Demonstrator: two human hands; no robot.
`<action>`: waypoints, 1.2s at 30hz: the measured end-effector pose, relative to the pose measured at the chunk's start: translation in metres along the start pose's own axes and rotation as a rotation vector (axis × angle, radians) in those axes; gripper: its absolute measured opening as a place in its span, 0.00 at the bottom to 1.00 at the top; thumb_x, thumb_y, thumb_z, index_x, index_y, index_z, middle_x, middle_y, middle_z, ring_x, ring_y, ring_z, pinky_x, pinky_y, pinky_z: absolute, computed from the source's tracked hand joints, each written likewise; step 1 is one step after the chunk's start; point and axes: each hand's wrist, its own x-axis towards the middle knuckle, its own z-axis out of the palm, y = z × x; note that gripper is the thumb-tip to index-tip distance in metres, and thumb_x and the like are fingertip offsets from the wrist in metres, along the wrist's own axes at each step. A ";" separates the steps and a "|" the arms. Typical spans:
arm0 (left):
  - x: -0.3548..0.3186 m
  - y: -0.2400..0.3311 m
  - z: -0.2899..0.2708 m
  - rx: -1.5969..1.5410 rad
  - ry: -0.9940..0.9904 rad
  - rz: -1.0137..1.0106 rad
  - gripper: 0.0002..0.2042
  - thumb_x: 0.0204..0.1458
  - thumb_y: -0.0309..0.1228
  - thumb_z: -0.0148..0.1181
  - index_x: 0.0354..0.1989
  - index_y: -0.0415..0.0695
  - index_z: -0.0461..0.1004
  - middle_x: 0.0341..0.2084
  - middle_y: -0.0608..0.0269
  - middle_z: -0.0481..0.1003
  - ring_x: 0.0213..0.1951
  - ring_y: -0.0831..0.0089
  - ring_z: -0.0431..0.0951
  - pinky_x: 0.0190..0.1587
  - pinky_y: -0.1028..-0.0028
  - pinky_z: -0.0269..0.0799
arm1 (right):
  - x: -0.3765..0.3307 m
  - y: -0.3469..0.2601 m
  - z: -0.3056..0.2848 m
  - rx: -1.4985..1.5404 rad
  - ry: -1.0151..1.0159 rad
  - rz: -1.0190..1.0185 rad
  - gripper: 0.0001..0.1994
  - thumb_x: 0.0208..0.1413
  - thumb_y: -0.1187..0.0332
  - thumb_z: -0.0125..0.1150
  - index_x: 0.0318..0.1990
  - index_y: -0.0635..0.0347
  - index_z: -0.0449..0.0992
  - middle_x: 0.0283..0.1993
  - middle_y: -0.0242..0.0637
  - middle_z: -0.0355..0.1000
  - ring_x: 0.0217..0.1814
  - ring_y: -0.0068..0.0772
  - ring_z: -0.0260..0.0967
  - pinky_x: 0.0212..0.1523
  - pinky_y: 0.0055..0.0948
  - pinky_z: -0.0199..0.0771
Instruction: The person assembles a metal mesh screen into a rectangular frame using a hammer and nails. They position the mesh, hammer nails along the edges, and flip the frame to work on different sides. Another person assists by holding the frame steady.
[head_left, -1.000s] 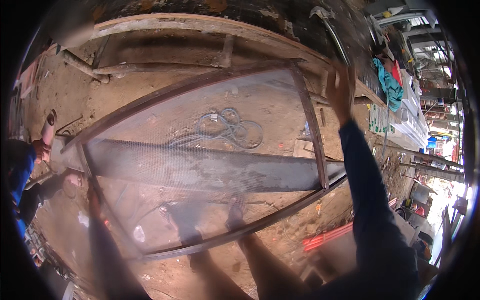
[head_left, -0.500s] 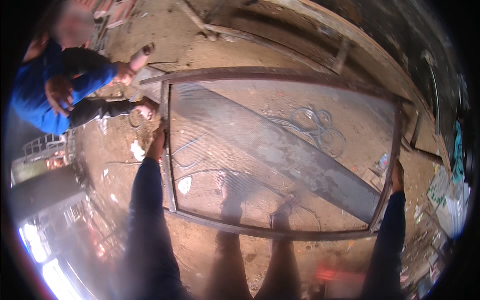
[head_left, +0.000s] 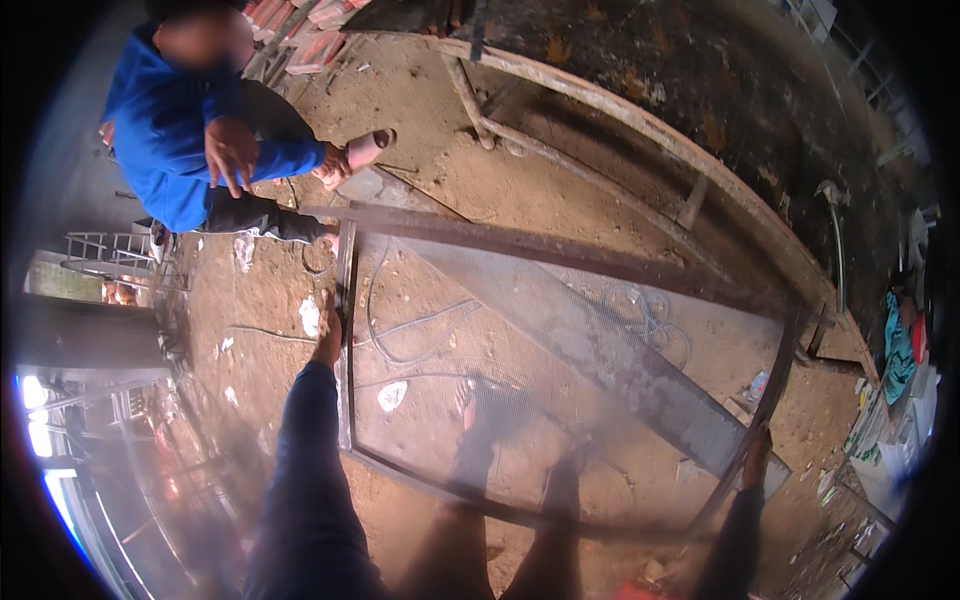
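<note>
A large rectangular frame point(head_left: 560, 245) of dark brown bars, with fine see-through mesh across it, is held out in front of me above the dirt floor. My left hand point(head_left: 329, 335) is closed on its left bar, partly hidden by it. On the right bar, near the lower right corner, my right hand point(head_left: 757, 462) is closed too. Through the mesh a long grey plank point(head_left: 395, 188) shows lying diagonally on the ground, its ends sticking out past the frame. My legs and feet appear dimly behind the mesh.
At the upper left crouches a co-worker in a blue top point(head_left: 180, 195), close to the frame's far left corner. A long wooden bench-like structure point(head_left: 590, 85) runs along the far right. Coiled cable point(head_left: 650, 325) and white scraps point(head_left: 311, 317) lie on the ground. Reddish bricks point(head_left: 315, 50) are stacked at the back.
The frame has tilted, its right end now lower and nearer me, with my right hand moved down along with it. The view has shifted, so the co-worker appears farther right.
</note>
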 end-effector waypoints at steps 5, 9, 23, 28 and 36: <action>-0.036 0.031 -0.048 0.039 0.164 -0.099 0.50 0.68 0.77 0.38 0.77 0.42 0.72 0.65 0.43 0.79 0.66 0.50 0.79 0.69 0.53 0.71 | -0.056 -0.019 -0.037 -0.002 -0.023 0.039 0.39 0.81 0.38 0.47 0.74 0.72 0.72 0.69 0.48 0.74 0.67 0.42 0.70 0.69 0.36 0.67; -0.087 0.064 -0.102 0.064 0.292 -0.111 0.54 0.67 0.79 0.34 0.75 0.38 0.73 0.64 0.38 0.79 0.64 0.46 0.79 0.68 0.52 0.71 | -0.121 -0.080 -0.037 0.143 0.068 0.011 0.39 0.81 0.39 0.48 0.74 0.73 0.71 0.68 0.49 0.74 0.64 0.45 0.71 0.66 0.36 0.70; -0.180 0.197 -0.172 -0.471 0.353 0.066 0.44 0.72 0.71 0.42 0.49 0.34 0.87 0.39 0.43 0.87 0.42 0.52 0.86 0.47 0.52 0.76 | -0.250 -0.283 -0.235 0.357 0.470 -0.288 0.30 0.79 0.53 0.56 0.76 0.67 0.69 0.64 0.52 0.78 0.61 0.45 0.76 0.62 0.46 0.77; -0.190 0.275 -0.207 -0.663 0.396 0.130 0.47 0.70 0.72 0.43 0.58 0.30 0.84 0.49 0.40 0.86 0.53 0.47 0.84 0.59 0.53 0.74 | -0.228 -0.266 -0.335 -0.070 0.624 -0.595 0.30 0.85 0.53 0.44 0.76 0.76 0.66 0.65 0.59 0.74 0.59 0.51 0.75 0.63 0.43 0.77; -0.203 0.387 -0.164 -0.493 0.416 0.405 0.33 0.70 0.55 0.57 0.67 0.35 0.76 0.58 0.33 0.82 0.60 0.35 0.82 0.61 0.50 0.78 | -0.285 -0.300 -0.400 -0.098 0.781 -0.691 0.27 0.86 0.59 0.38 0.72 0.78 0.67 0.61 0.59 0.76 0.55 0.50 0.77 0.59 0.44 0.80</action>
